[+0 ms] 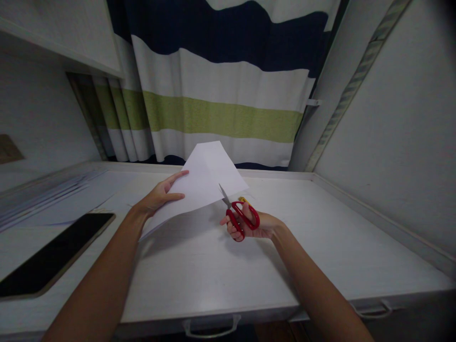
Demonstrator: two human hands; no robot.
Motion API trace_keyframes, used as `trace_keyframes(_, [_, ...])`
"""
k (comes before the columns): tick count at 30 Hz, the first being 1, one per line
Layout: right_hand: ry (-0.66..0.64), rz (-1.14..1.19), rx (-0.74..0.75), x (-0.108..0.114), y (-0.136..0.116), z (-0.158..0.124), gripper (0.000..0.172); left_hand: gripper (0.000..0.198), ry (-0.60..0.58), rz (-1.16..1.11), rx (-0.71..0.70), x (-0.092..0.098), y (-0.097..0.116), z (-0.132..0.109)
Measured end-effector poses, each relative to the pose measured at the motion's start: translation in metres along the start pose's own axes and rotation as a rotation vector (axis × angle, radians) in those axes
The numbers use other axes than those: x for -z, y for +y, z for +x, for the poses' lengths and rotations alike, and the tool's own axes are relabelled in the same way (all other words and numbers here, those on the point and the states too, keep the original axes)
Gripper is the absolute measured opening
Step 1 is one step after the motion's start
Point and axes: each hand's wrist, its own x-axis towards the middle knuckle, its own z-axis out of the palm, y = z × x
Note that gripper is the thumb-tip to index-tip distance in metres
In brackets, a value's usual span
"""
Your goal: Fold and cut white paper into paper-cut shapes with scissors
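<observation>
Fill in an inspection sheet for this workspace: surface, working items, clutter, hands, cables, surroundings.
Surface: white desk, partly in shadow.
Working items: white sheet, raised at an angle; red-handled scissors, one blade over the sheet's near edge.
Clutter: dark-screened device and papers at left; small yellow item beyond the scissors, too hidden to identify.
Hands: left hand grips the sheet's left edge; right hand holds the scissors.
Cables: nothing seen.
Surroundings: striped curtain behind, pale wall at right.

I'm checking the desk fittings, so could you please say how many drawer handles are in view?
2: one drawer handle at bottom middle, another at lower right, beside the right forearm. Others may be hidden.
</observation>
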Motion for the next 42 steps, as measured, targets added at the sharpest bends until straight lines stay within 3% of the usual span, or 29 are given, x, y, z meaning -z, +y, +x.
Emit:
trace_keyframes(12, [-0.025, 0.023, 0.008, 0.003, 0.001, 0.005, 0.061, 0.069, -0.061, 0.009, -0.018, 0.000, 0.003, -0.002])
trace_keyframes(32, [-0.028, -0.041, 0.058, 0.004, 0.003, 0.008, 0.057, 0.070, -0.023, -0.022, -0.022, 0.000, 0.006, -0.002])
trace_keyframes(42, [0.036, -0.019, 0.068, 0.004, 0.006, 0.011, 0.053, 0.070, -0.005, -0.007, -0.054, 0.002, 0.008, -0.004])
